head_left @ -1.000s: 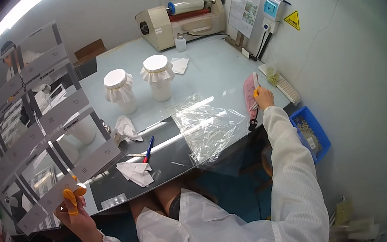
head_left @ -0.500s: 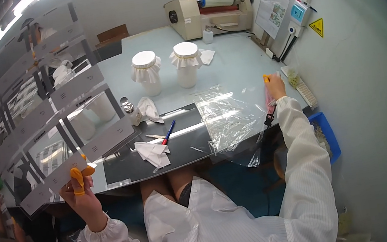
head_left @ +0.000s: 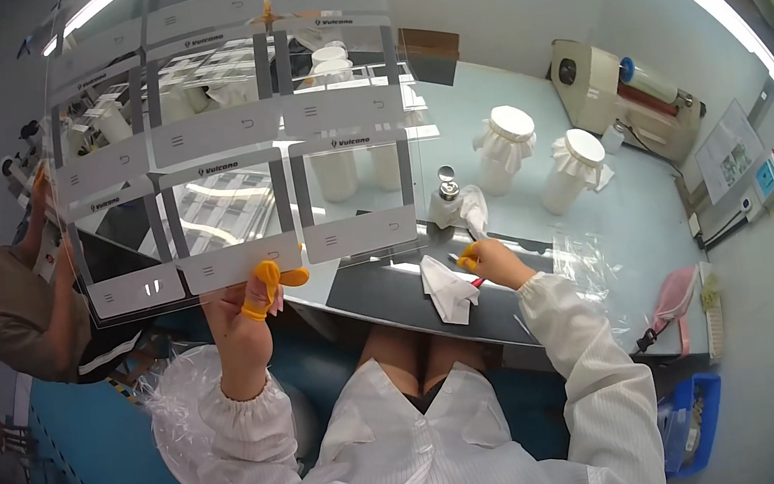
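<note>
My left hand (head_left: pixel 252 314), with orange finger cots, is raised and pinches the lower edge of a large clear sheet (head_left: pixel 230 145) printed with grey panels. The sheet stands upright in front of me and covers the upper left of the view. My right hand (head_left: pixel 492 264) is down on the black mat (head_left: pixel 375 294) at the table's near edge. Its fingers are closed over a red-tipped pen (head_left: pixel 476 281), right beside a crumpled white wipe (head_left: pixel 446 295).
Two white jars with cloth covers (head_left: pixel 509 147) (head_left: pixel 573 167) stand mid-table, and a roll laminator (head_left: pixel 627 97) sits at the back. Clear film (head_left: pixel 594 270) lies right of the mat. A blue bin (head_left: pixel 688 417) is low on the right. Another person (head_left: pixel 5 292) works at far left.
My left hand has lifted the clear sheet higher and toward the middle. My right hand has come in from the table's right side to the pen and wipe.
</note>
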`<state>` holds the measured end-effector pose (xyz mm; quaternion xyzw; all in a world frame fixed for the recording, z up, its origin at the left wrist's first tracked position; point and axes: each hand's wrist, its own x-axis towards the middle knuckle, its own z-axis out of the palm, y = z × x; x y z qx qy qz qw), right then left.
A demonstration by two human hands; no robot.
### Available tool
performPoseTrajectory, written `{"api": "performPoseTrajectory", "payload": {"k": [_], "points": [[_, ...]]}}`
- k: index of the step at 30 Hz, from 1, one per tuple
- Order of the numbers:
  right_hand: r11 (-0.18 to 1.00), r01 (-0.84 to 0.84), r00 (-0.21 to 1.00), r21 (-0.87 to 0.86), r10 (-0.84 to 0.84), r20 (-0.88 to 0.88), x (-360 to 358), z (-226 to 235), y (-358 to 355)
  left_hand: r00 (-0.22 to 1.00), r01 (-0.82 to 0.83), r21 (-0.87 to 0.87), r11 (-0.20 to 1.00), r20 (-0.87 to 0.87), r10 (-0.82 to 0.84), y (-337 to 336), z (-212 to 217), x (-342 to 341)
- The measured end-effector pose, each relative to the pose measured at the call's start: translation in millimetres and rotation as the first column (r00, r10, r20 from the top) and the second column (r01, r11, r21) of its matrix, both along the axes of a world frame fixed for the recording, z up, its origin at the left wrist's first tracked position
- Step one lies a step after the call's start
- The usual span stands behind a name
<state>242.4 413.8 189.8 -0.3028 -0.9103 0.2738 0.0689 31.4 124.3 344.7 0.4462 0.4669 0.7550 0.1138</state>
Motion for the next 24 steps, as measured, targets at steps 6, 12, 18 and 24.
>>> {"api": "performPoseTrajectory", "payload": {"k": [6, 12, 18, 24], "points": [[0.966, 0.068, 0.997, 0.248, -0.061, -0.037, -63, -70, -23, 0.999, -0.022, -0.013, 1.0, -0.04, 0.022, -4, 3, -10], [0.99, -0.059, 0.949, -0.125, 0.017, -0.314, -74, -32, -16, 1.0, -0.016, 0.014, 1.0, 0.008, 0.015, 19, 5, -6], [0.982, -0.073, 0.997, -0.176, 0.07, -0.019, -43, 43, 17, 0.999, -0.014, 0.052, 0.999, 0.051, 0.012, 49, 9, -4], [0.58, -0.34, 0.574, -0.741, -0.496, -0.651, -35, 23, 56, 0.976, 0.201, 0.136, 0.97, 0.056, -0.21, 73, 36, -5]]}}
